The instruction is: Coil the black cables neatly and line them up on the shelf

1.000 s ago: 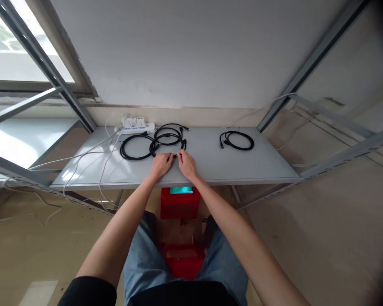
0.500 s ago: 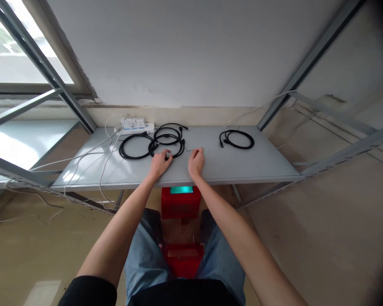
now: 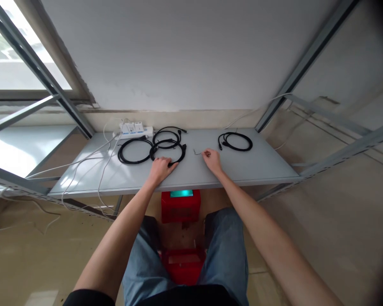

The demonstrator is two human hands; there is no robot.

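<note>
Near the front of the grey shelf, my left hand [image 3: 161,170] lies with thumb and fingers apart at the near side of a coiled black cable [image 3: 183,154], touching its rim. To the right, the fingers of my right hand [image 3: 212,159] are pinched on a short, thin dark wire tie [image 3: 197,153], its bent end sticking out leftward over the shelf. Behind the nearest coil, and partly overlapping it, sits another black cable coil [image 3: 153,138]. A third black coil [image 3: 127,162] is at the left, and a separate coiled cable [image 3: 242,149] lies at the right.
A white power strip [image 3: 137,132] with plugs stands at the back left, and white cords [image 3: 83,160] trail from it over the shelf's front edge. Metal uprights [image 3: 276,106] frame the grey shelf [image 3: 255,170]. A red box [image 3: 180,208] with a lit top is below.
My right hand has moved right, away from the coil, with the wire tie in its fingers. My left hand has come slightly nearer the front edge and flattened against the coil.
</note>
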